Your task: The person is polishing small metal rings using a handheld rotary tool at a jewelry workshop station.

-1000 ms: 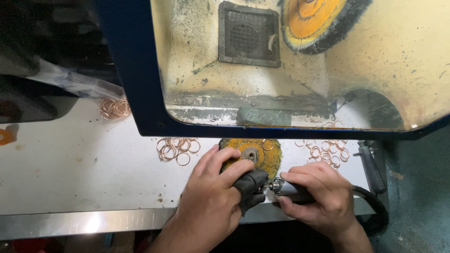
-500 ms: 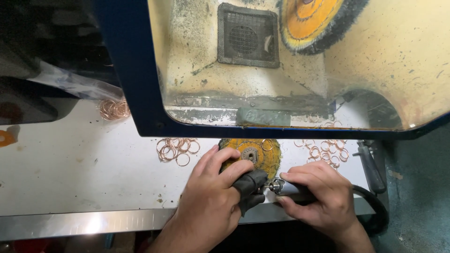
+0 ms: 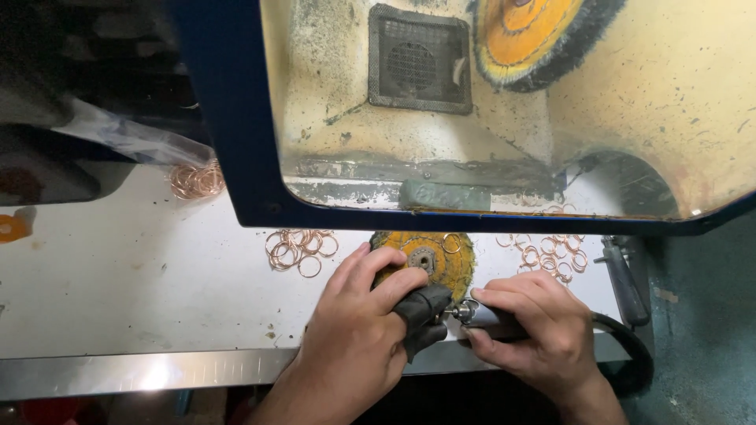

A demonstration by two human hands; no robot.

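My left hand (image 3: 358, 330) pinches a small piece wrapped in dark cloth (image 3: 421, 311) between thumb and fingers, near the front edge of the white bench (image 3: 118, 291). My right hand (image 3: 539, 334) grips a slim rotary hand tool (image 3: 480, 316), its metal tip touching the cloth-wrapped piece. A black cable (image 3: 630, 354) runs from the tool to the right. Just behind my fingers lies a yellow buffing disc (image 3: 433, 250) with a metal hub.
Copper-coloured rings lie in loose heaps at the centre left (image 3: 299, 248), back left (image 3: 197, 181) and right (image 3: 551, 252). A blue-framed dusty shield (image 3: 236, 157) overhangs the bench, with a yellow polishing wheel (image 3: 535, 35) and a vent grille (image 3: 417, 59) behind it. A dark-handled tool (image 3: 626, 283) rests at right.
Almost nothing differs: both hands keep their grip in the same place, with only a slight shift of the fingers and tool tip.
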